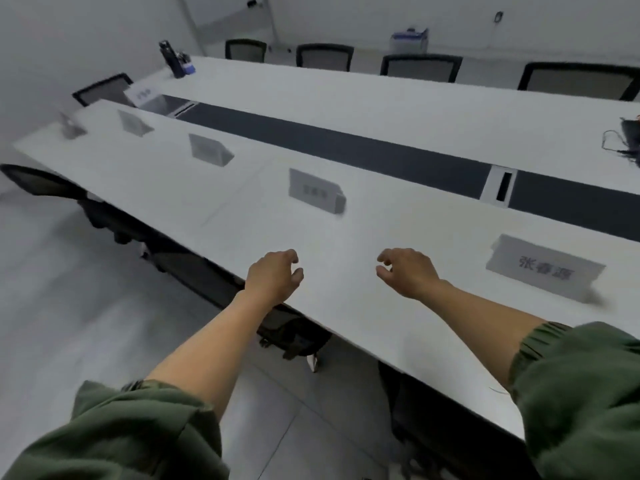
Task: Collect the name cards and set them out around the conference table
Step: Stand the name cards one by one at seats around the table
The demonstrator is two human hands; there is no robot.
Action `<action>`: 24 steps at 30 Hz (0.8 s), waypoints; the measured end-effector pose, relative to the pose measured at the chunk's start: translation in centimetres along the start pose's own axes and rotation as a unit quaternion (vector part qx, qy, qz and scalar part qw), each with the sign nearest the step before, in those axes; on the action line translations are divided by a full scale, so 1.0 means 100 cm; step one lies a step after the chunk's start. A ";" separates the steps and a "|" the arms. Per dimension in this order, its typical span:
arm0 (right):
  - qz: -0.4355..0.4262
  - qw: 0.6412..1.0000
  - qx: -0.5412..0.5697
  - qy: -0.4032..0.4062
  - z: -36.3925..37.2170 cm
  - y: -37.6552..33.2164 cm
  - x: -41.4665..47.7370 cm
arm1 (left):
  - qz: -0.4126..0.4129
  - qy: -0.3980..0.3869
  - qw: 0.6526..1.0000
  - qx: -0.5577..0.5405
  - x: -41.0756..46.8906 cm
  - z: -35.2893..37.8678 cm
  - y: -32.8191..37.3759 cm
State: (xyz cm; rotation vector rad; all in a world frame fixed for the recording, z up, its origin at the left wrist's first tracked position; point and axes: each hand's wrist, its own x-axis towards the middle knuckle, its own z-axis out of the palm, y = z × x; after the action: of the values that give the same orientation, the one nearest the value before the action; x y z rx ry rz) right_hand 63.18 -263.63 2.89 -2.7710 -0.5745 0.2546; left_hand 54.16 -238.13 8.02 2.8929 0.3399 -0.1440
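Several grey tent-shaped name cards stand in a row along the near side of the long white conference table [346, 98]. The nearest name card [543, 266] is at the right, another name card [315, 190] lies ahead, and a third name card [207, 148] sits further left. A white card [142, 93] stands at the far left end. My left hand [273, 277] and my right hand [407, 271] hover over the table's near edge, fingers loosely curled and apart, holding nothing. The view is blurred by motion.
Black mesh chairs [420, 67] line the far side, and more chairs [38, 181] are tucked under the near side. A dark strip [346, 147] with a cable port [502, 185] runs down the table's middle. A dark bottle [171, 58] stands at the far left corner, cables [623, 136] at the right.
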 end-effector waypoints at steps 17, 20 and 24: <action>-0.271 0.962 0.013 -0.016 0.067 -0.434 0.051 | -0.244 0.072 0.967 -0.004 -0.199 -0.106 -0.369; -0.299 0.954 0.010 -0.024 0.091 -0.493 0.084 | -0.273 0.071 0.959 -0.009 -0.194 -0.111 -0.424; -0.337 0.941 0.018 -0.035 0.127 -0.579 0.139 | -0.314 0.074 0.946 -0.014 -0.174 -0.126 -0.507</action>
State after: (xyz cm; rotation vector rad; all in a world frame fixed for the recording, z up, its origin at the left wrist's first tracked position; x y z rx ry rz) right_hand 52.01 -203.98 8.16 -2.3558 -1.4585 0.1996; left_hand 26.10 -190.92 11.67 2.6625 1.2685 -0.0211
